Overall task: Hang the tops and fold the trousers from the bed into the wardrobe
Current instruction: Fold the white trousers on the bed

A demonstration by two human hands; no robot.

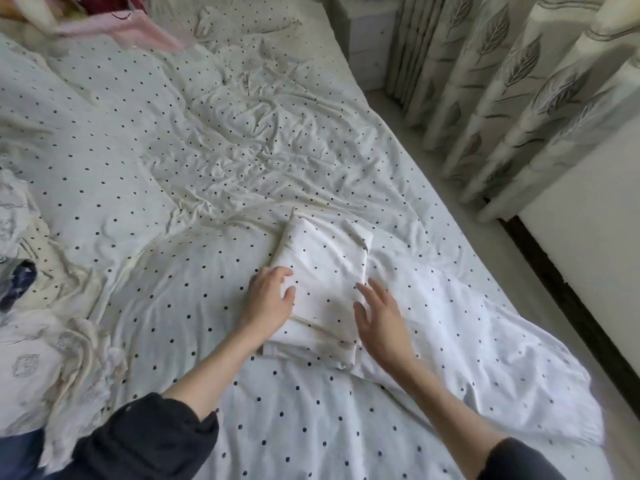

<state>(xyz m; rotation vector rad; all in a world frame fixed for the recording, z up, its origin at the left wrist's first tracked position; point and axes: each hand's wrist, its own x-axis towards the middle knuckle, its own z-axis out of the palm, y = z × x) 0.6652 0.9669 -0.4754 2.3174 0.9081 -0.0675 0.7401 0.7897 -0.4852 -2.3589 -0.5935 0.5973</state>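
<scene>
— Where is the garment?

— I see the folded polka-dot garment (322,282) on the bed (145,216), near its right edge, long axis running away from me.

— And the hands?

— My left hand (270,299) rests loosely on its left side; my right hand (379,318), fingers spread, holding nothing, is just beside its right edge. Both equally near.

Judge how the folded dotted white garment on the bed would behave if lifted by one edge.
The folded garment is thin, creased cloth in soft layers, so it would probably sag and start to unfold. It looks light for its size, lying flat on the sheet. With the left hand on it and the right hand at its edge, scooping underneath seems safer.
</scene>
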